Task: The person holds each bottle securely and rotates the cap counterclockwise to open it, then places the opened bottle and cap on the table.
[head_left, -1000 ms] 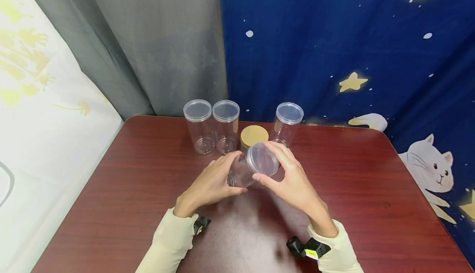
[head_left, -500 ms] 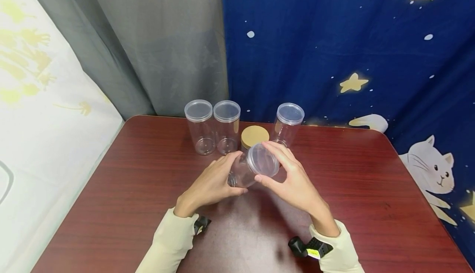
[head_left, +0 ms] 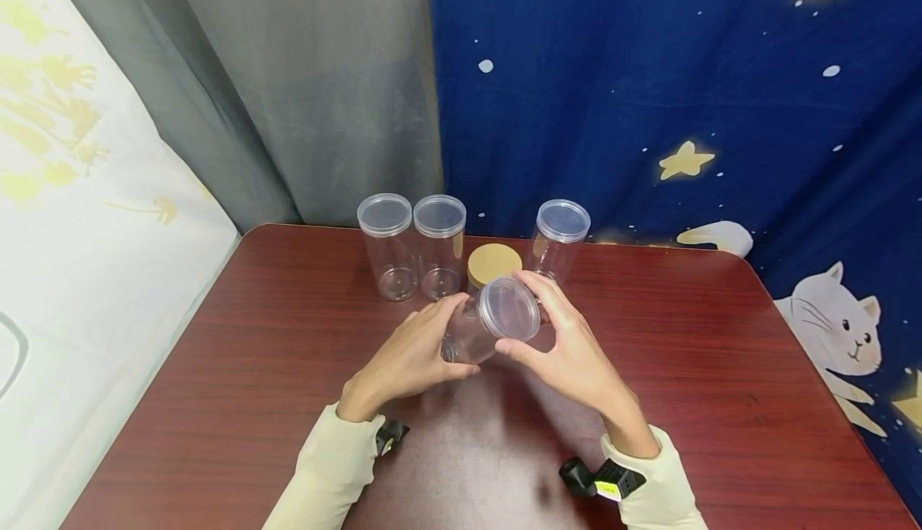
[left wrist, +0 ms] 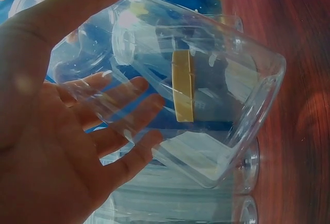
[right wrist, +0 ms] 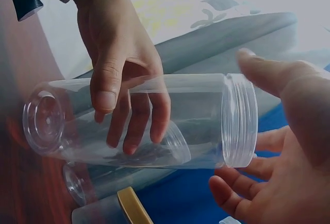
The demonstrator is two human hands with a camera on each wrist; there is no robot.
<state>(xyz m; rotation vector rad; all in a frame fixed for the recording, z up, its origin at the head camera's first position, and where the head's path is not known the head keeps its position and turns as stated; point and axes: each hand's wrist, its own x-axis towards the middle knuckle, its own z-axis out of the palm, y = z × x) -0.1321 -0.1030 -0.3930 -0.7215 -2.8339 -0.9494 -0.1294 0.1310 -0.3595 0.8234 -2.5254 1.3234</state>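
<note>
A clear cylindrical jar (head_left: pixel 464 336) is held tilted above the table, its translucent screw lid (head_left: pixel 510 310) up and to the right. My left hand (head_left: pixel 410 354) grips the jar's body, thumb on one side and fingers on the other, as the right wrist view also shows. Around the lid (right wrist: pixel 241 121) my right hand (head_left: pixel 572 358) is spread. In the right wrist view its thumb stands a little off the rim, while the fingers lie at the lid's far side; whether they touch it I cannot tell. The jar looks empty.
Two clear lidded jars (head_left: pixel 440 254) stand upright behind on the left, and another clear jar (head_left: pixel 560 246) at the back right. Between them is a jar with a gold lid (head_left: pixel 495 264), partly hidden by the held jar. Curtains hang behind the reddish-brown table (head_left: pixel 684 370).
My right index finger has lifted slightly off the lid's upper edge, and the right hand looks a little wider. The left hand and the jar have hardly moved.
</note>
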